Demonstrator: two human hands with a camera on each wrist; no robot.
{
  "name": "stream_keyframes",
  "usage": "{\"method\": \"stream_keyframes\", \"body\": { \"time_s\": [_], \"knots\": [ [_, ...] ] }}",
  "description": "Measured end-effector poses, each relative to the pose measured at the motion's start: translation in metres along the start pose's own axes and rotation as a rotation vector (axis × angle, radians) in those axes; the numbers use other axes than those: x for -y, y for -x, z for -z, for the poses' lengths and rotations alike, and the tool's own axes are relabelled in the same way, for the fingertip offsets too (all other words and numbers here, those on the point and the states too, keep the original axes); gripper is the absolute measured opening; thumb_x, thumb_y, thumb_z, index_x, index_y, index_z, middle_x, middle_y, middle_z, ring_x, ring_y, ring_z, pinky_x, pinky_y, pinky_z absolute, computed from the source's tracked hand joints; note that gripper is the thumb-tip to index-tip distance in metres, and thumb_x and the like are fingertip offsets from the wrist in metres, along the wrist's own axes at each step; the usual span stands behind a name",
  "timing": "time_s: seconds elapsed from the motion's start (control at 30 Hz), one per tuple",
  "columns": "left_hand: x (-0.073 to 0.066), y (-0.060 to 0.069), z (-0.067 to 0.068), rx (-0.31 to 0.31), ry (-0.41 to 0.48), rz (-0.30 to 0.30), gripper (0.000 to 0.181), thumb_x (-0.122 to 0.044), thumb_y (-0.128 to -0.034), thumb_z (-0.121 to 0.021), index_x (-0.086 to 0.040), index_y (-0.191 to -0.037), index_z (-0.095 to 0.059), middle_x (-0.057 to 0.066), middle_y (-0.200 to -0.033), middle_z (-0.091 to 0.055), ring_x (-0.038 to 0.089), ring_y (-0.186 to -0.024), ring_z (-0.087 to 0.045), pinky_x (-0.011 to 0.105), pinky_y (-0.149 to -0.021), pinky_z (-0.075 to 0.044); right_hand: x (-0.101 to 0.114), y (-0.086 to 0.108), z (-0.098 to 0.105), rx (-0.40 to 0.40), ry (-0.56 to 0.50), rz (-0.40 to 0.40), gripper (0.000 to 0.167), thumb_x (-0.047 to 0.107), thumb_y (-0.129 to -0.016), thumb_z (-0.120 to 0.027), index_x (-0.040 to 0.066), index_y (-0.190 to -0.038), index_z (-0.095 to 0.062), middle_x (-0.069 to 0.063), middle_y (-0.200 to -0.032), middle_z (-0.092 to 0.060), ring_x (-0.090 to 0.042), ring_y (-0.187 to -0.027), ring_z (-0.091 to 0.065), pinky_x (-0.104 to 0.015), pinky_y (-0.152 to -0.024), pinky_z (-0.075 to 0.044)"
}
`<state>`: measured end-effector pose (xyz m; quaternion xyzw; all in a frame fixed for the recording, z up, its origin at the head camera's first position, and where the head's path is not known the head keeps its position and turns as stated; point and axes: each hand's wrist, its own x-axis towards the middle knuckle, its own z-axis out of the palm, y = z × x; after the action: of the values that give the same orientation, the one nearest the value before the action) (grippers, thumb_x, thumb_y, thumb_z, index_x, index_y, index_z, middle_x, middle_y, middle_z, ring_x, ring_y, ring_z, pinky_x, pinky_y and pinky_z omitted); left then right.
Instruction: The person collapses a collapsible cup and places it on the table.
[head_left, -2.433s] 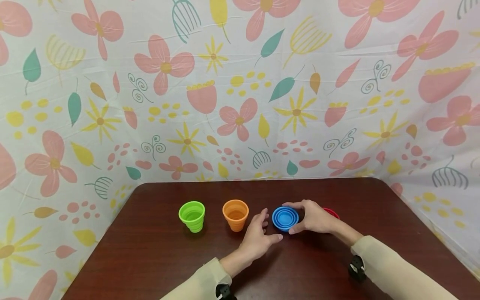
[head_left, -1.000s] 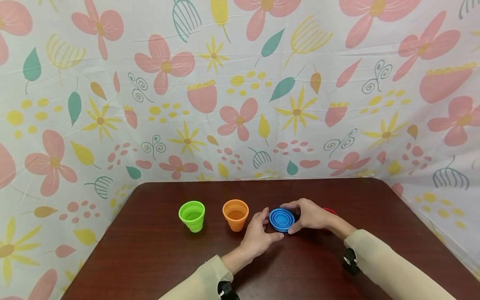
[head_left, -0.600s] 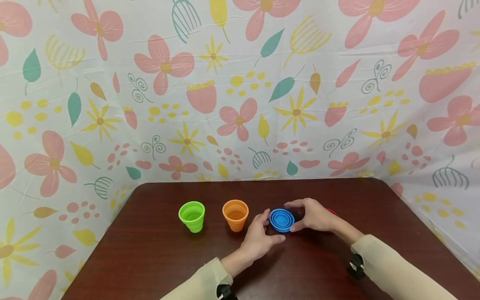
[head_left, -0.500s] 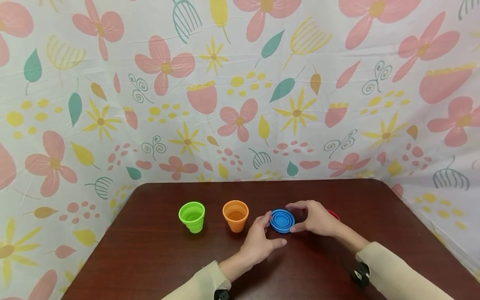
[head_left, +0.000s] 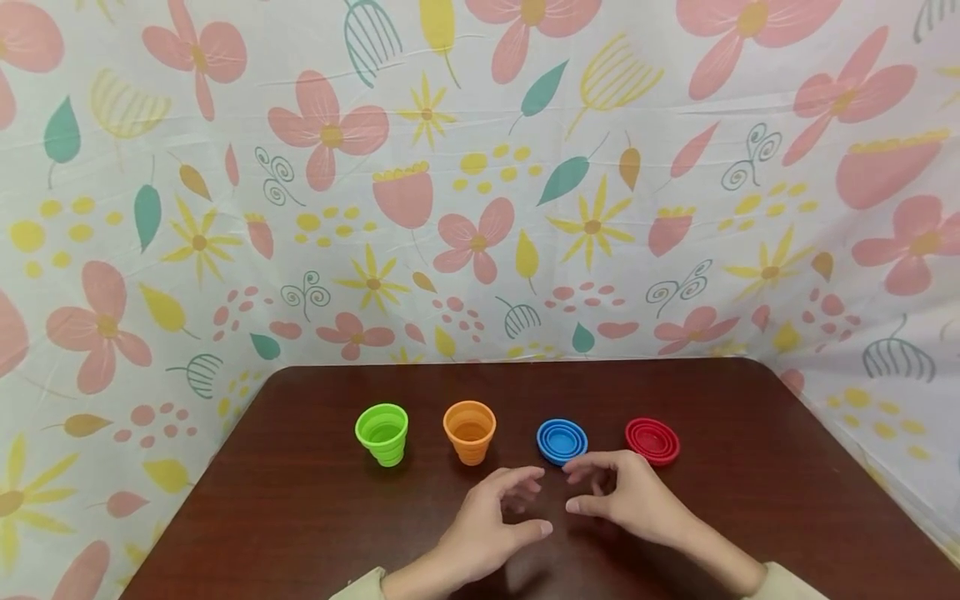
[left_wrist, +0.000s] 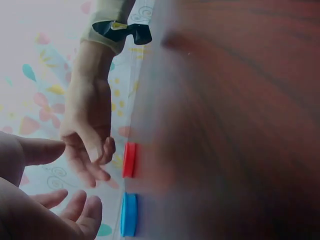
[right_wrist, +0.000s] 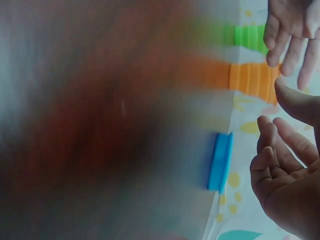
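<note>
A blue collapsible cup (head_left: 562, 442), folded flat, lies on the table, with its side showing in both wrist views. My left hand (head_left: 487, 525) is in front of the orange and blue cups, fingers loosely bent and holding nothing. Just to its right, my right hand (head_left: 633, 500) hovers near the blue cup's front edge, thumb and fingers apart with nothing between them. A red collapsible cup (head_left: 652, 442), also flat, lies right of the blue one. An orange collapsible cup (head_left: 470, 432) and a green collapsible cup (head_left: 383, 433) stand extended to the left.
All the cups stand in a row on the dark brown table (head_left: 315, 517). Behind it hangs a white cloth (head_left: 480, 167) printed with flowers and leaves, which also runs along both sides.
Both hands have drawn back from the blue cup toward the table's front. Earlier, they slid the flat blue cup slightly left. The red cup, previously mostly hidden, is now in full view.
</note>
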<state>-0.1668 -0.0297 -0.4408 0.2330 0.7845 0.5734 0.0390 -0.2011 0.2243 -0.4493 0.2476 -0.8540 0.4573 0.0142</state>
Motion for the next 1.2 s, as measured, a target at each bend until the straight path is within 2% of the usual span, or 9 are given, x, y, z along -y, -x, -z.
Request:
{"method": "stream_keyframes", "body": {
  "time_s": [0.13, 0.27, 0.4, 0.53, 0.67, 0.83, 0.97, 1.07, 1.2],
  "knots": [
    [0.002, 0.01, 0.009, -0.002, 0.023, -0.018, 0.046, -0.011, -0.0863, -0.085, -0.015, -0.13, -0.07, -0.002, -0.11, -0.067, 0.021, -0.101, -0.069, 0.03, -0.092, -0.057, 0.007, 0.005, -0.008, -0.002, -0.029, -0.006, 0.037, 0.018, -0.083, -0.091, 0.006, -0.115, -0.077, -0.002, -0.092, -0.076, -0.008, -0.065, -0.058, -0.025, -0.053, -0.049],
    [0.003, 0.014, 0.011, -0.004, 0.052, -0.03, 0.044, -0.011, -0.0871, -0.085, -0.016, -0.129, -0.07, -0.006, -0.11, -0.066, 0.02, -0.102, -0.069, 0.031, -0.093, -0.057, 0.014, 0.008, -0.013, 0.002, -0.07, -0.018, 0.042, 0.018, -0.085, -0.09, 0.003, -0.12, -0.075, -0.002, -0.093, -0.075, -0.009, -0.065, -0.059, -0.025, -0.052, -0.049],
    [0.002, 0.017, 0.016, -0.009, 0.076, -0.021, 0.042, -0.011, -0.0879, -0.084, -0.015, -0.128, -0.07, -0.005, -0.109, -0.067, 0.022, -0.103, -0.069, 0.03, -0.091, -0.058, 0.017, 0.009, -0.016, 0.009, -0.097, -0.025, 0.042, 0.018, -0.086, -0.09, 0.002, -0.121, -0.074, -0.003, -0.094, -0.074, -0.009, -0.064, -0.059, -0.024, -0.051, -0.049],
    [0.001, 0.021, 0.026, -0.031, 0.075, -0.005, 0.04, -0.012, -0.0896, -0.083, -0.015, -0.127, -0.07, -0.003, -0.109, -0.067, 0.026, -0.103, -0.069, 0.029, -0.089, -0.058, 0.019, 0.009, -0.019, 0.008, -0.111, -0.039, 0.042, 0.017, -0.085, -0.09, 0.002, -0.122, -0.074, -0.005, -0.093, -0.074, -0.01, -0.065, -0.059, -0.025, -0.052, -0.049],
    [0.004, 0.024, 0.039, -0.099, 0.062, -0.012, 0.041, -0.013, -0.0902, -0.083, -0.013, -0.129, -0.07, 0.002, -0.112, -0.067, 0.03, -0.107, -0.068, 0.033, -0.092, -0.058, 0.02, 0.007, -0.021, -0.013, -0.114, -0.014, 0.046, 0.016, -0.084, -0.091, 0.003, -0.124, -0.073, -0.005, -0.094, -0.074, -0.01, -0.067, -0.06, -0.026, -0.054, -0.05],
    [0.011, 0.024, 0.052, -0.236, 0.065, 0.001, 0.05, -0.009, -0.0885, -0.084, -0.006, -0.135, -0.066, 0.008, -0.119, -0.064, 0.032, -0.113, -0.065, 0.038, -0.098, -0.057, 0.023, -0.003, -0.023, -0.02, -0.14, 0.007, 0.047, 0.015, -0.084, -0.091, 0.006, -0.126, -0.073, -0.009, -0.096, -0.073, -0.011, -0.066, -0.059, -0.025, -0.052, -0.048],
    [0.019, 0.021, 0.058, -0.329, 0.063, 0.012, 0.055, -0.003, -0.0858, -0.085, -0.005, -0.137, -0.064, 0.014, -0.122, -0.061, 0.035, -0.115, -0.064, 0.041, -0.098, -0.057, 0.025, -0.014, -0.025, 0.002, -0.134, 0.006, 0.05, 0.016, -0.084, -0.091, 0.007, -0.129, -0.073, -0.012, -0.099, -0.072, -0.013, -0.068, -0.06, -0.026, -0.053, -0.049],
    [0.024, 0.019, 0.062, -0.369, 0.044, 0.027, 0.059, -0.003, -0.0846, -0.086, -0.007, -0.138, -0.063, 0.015, -0.122, -0.059, 0.04, -0.117, -0.063, 0.041, -0.096, -0.058, 0.026, -0.022, -0.027, 0.019, -0.121, 0.01, 0.052, 0.018, -0.084, -0.091, 0.007, -0.131, -0.072, -0.013, -0.102, -0.072, -0.013, -0.069, -0.06, -0.026, -0.054, -0.051],
    [0.03, 0.014, 0.065, -0.383, 0.02, 0.05, 0.064, -0.005, -0.0846, -0.087, -0.004, -0.143, -0.06, 0.017, -0.125, -0.056, 0.042, -0.118, -0.061, 0.044, -0.096, -0.058, 0.026, -0.032, -0.031, 0.026, -0.101, 0.021, 0.053, 0.02, -0.084, -0.092, 0.008, -0.132, -0.071, -0.01, -0.105, -0.072, -0.012, -0.068, -0.059, -0.026, -0.054, -0.05]
  ]
}}
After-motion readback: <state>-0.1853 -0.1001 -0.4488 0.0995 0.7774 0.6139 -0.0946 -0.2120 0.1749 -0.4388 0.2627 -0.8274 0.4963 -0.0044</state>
